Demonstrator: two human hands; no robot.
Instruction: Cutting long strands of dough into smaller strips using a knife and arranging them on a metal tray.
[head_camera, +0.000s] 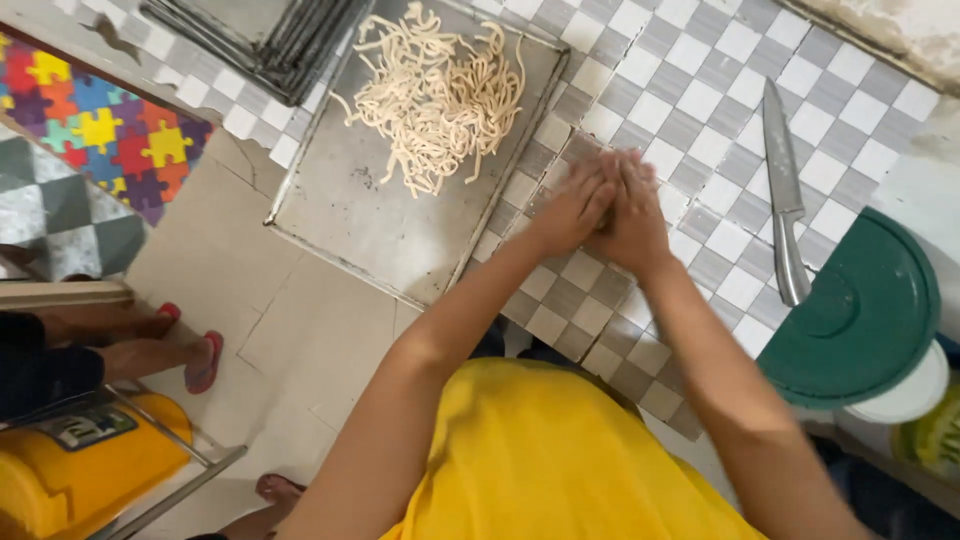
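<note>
My left hand (573, 205) and my right hand (631, 210) are pressed together, palms facing, above the grey-and-white checkered counter (700, 90). Something small and dark shows between the palms, too hidden to name. Just left of my hands lies a flat metal tray (370, 225) that overhangs the counter edge. A pile of pale rolled dough strands (440, 95) rests on its far half. A long steel knife (785, 190) lies on the counter to the right of my hands.
A green round lid (860, 310) sits on a white tub at the right. Stacked metal trays (255, 35) lie at the top left. Another person's feet in red sandals (165, 345) stand on the floor beside a yellow container (80, 470).
</note>
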